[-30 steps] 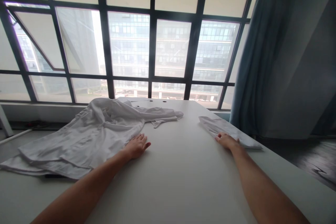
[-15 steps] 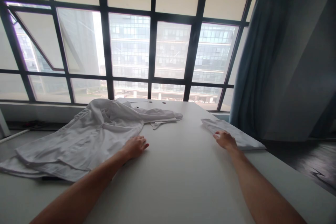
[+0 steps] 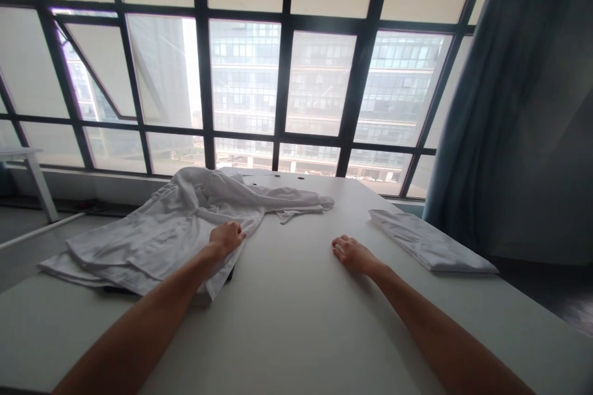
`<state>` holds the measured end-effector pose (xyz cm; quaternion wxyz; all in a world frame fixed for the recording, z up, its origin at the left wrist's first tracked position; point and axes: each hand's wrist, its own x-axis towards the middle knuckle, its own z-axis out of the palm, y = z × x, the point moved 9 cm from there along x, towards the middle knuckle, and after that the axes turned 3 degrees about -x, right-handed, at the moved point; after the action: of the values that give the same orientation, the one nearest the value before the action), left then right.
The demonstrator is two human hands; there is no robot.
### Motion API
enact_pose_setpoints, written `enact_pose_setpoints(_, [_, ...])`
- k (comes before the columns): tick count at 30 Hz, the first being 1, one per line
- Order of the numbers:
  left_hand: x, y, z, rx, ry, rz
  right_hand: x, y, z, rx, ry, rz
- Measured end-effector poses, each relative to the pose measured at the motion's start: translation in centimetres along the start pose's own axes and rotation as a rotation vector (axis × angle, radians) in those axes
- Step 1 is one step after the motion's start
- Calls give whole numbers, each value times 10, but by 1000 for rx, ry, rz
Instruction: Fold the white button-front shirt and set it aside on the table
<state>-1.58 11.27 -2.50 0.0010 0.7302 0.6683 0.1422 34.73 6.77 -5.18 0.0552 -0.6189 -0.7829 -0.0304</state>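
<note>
A rumpled white shirt (image 3: 162, 228) lies spread on the left of the white table (image 3: 287, 321), one sleeve stretching right. My left hand (image 3: 227, 237) is on its right edge, the fingers curled closed on the cloth; the fingertips are hidden from me. My right hand (image 3: 353, 253) hovers low over or rests on the bare tabletop, between the shirt and a flat folded white garment (image 3: 433, 241). Its fingers are loosely bent and slightly apart, holding nothing. A small dark thing (image 3: 118, 291) shows under the shirt's lower edge.
Large dark-framed windows (image 3: 283, 86) stand behind the table, with one pane tilted at the left. A blue-grey curtain (image 3: 486, 105) hangs at the right. Another white table (image 3: 39, 182) stands at far left. Small dark holes (image 3: 301, 178) mark the tabletop's far end.
My right hand has left the folded garment and moved left over the table. The left hand has gone from lying with spread fingers to closing at the shirt's edge. My view has turned slightly left.
</note>
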Motion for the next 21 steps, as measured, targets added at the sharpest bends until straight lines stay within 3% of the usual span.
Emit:
enact_pose_setpoints(10, [0,-6,-8,-86,22,-61,3,9,8,39,-33,-4])
enact_pose_setpoints(15, [-7,4,-52,-281,212,-25,3,6,6,41,-25,-10])
enact_pose_setpoints(18, [-12,13,-79,-520,289,33,3,4,4,39,-7,-3])
enact_pose_setpoints(21, [-15,23,-81,-845,194,65,3,3,3,8,10,15])
